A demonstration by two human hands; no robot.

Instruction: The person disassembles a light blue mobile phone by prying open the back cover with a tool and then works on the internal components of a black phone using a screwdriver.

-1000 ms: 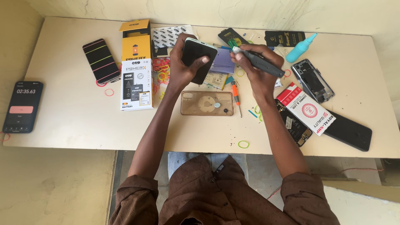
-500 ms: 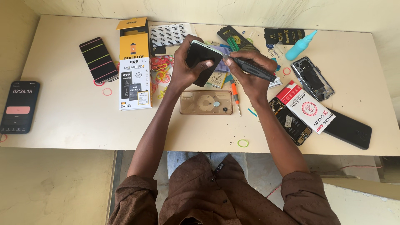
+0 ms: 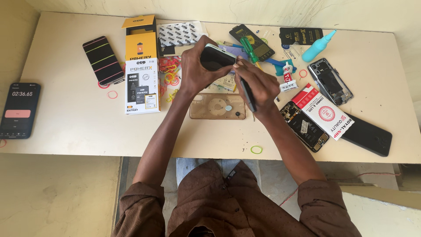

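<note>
Above the clear case (image 3: pixel 218 106), both hands now meet at the phone (image 3: pixel 215 58).

You are at a phone repair bench, a small workshop station. Evidence on the cream table (image 3: pixel 66 131): 2 opened phones with exposed internals (image 3: pixel 330 81) (image 3: pixel 305 123), a clear phone case (image 3: pixel 218 106), a replacement battery box (image 3: pixel 141 85), a green-handled screwdriver (image 3: pixel 248 49), a teal squeeze bottle (image 3: pixel 318 45), a glue tube (image 3: pixel 287 80) and scattered rubber bands (image 3: pixel 169 72).
</note>
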